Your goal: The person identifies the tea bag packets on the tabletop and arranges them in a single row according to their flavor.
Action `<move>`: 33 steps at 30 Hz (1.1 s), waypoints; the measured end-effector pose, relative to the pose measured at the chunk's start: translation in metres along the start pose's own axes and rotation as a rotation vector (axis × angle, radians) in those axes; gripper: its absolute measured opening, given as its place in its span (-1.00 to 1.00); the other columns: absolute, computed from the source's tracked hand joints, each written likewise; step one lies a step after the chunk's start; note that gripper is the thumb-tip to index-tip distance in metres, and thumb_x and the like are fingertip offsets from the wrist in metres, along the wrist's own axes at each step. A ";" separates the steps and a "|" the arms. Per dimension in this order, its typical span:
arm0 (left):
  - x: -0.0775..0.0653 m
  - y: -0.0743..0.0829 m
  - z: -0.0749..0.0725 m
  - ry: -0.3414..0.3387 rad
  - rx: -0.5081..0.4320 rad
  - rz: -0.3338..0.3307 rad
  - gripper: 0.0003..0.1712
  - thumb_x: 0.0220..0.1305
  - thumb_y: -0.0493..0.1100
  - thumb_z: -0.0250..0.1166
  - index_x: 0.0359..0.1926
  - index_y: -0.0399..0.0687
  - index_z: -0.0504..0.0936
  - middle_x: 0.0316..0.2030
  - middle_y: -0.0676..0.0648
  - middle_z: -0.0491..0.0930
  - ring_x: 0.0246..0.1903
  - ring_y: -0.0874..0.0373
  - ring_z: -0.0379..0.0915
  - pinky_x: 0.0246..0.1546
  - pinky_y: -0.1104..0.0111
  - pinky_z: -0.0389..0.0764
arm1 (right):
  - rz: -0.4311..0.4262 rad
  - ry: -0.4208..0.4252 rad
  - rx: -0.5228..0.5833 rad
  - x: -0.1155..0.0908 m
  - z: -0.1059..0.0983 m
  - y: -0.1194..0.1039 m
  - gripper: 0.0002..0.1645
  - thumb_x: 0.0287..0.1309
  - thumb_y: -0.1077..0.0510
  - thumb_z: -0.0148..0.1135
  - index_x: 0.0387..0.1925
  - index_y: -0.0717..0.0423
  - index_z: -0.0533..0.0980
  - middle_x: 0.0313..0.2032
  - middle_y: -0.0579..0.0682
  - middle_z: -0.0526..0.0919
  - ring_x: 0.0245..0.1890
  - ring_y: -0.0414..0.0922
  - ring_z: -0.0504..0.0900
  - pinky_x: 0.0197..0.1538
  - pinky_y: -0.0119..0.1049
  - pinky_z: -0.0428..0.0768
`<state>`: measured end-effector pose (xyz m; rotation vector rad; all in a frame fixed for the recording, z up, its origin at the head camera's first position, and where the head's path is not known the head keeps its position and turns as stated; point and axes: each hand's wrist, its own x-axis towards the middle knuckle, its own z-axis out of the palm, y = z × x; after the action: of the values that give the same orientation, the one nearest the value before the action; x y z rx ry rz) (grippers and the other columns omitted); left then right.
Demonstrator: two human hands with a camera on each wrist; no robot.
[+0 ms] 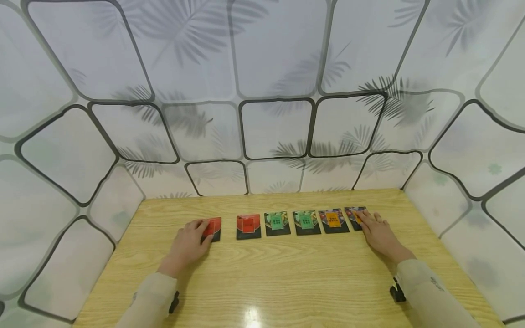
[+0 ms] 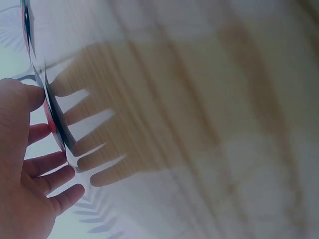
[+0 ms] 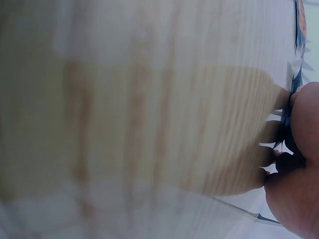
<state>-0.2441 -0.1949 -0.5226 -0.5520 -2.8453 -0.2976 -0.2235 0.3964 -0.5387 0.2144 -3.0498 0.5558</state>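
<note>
A row of flat square packets lies across the table. My left hand [image 1: 189, 241] is at the left end and grips the red-and-black packet [image 1: 215, 230], thumb at its lower side and fingers at its upper side. In the left wrist view this packet [image 2: 56, 119] shows edge-on between thumb and fingers. At the other end my right hand [image 1: 379, 232] rests its fingers on the dark packet with an orange label [image 1: 352, 218], partly covering it. The right wrist view shows that packet [image 3: 286, 117] only as a thin dark edge beside the fingers.
Between the hands lie another red packet [image 1: 248, 226], two green-labelled packets [image 1: 277, 223] [image 1: 306, 222] and an orange-labelled packet [image 1: 334, 220]. The light wooden table [image 1: 262, 278] ends at a patterned fabric wall [image 1: 275, 132] behind and at both sides.
</note>
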 end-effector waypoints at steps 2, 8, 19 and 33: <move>0.001 0.002 0.000 -0.013 -0.003 -0.006 -0.39 0.49 -0.01 0.30 0.39 -0.29 0.54 0.20 -0.45 0.57 0.17 -0.40 0.54 0.09 -0.26 0.60 | 0.000 0.001 -0.002 0.000 0.000 0.000 -0.39 0.70 0.08 -0.18 0.56 0.32 0.23 0.52 0.52 0.17 0.48 0.66 0.03 0.43 0.62 0.05; 0.003 0.009 -0.002 -0.037 0.002 -0.011 -0.39 0.50 -0.01 0.29 0.39 -0.29 0.54 0.20 -0.44 0.56 0.19 -0.40 0.53 0.12 -0.25 0.58 | -0.003 0.002 -0.003 0.000 0.000 -0.001 -0.39 0.70 0.09 -0.17 0.56 0.33 0.24 0.51 0.52 0.18 0.48 0.67 0.04 0.42 0.63 0.06; 0.005 0.018 -0.001 -0.062 -0.001 -0.021 -0.40 0.50 0.00 0.28 0.39 -0.26 0.54 0.23 -0.44 0.55 0.23 -0.39 0.49 0.16 -0.25 0.56 | -0.002 0.003 -0.001 -0.001 -0.002 -0.002 -0.39 0.69 0.09 -0.17 0.55 0.34 0.23 0.51 0.53 0.18 0.48 0.67 0.04 0.42 0.63 0.06; 0.009 0.025 0.000 -0.087 0.014 -0.017 -0.40 0.52 0.02 0.26 0.41 -0.24 0.52 0.23 -0.41 0.55 0.24 -0.38 0.49 0.17 -0.25 0.55 | 0.000 -0.004 0.005 -0.001 -0.003 -0.004 -0.39 0.70 0.09 -0.18 0.56 0.33 0.23 0.51 0.53 0.17 0.48 0.66 0.02 0.42 0.63 0.04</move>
<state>-0.2425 -0.1693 -0.5167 -0.5515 -2.9348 -0.2623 -0.2214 0.3940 -0.5341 0.2165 -3.0527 0.5637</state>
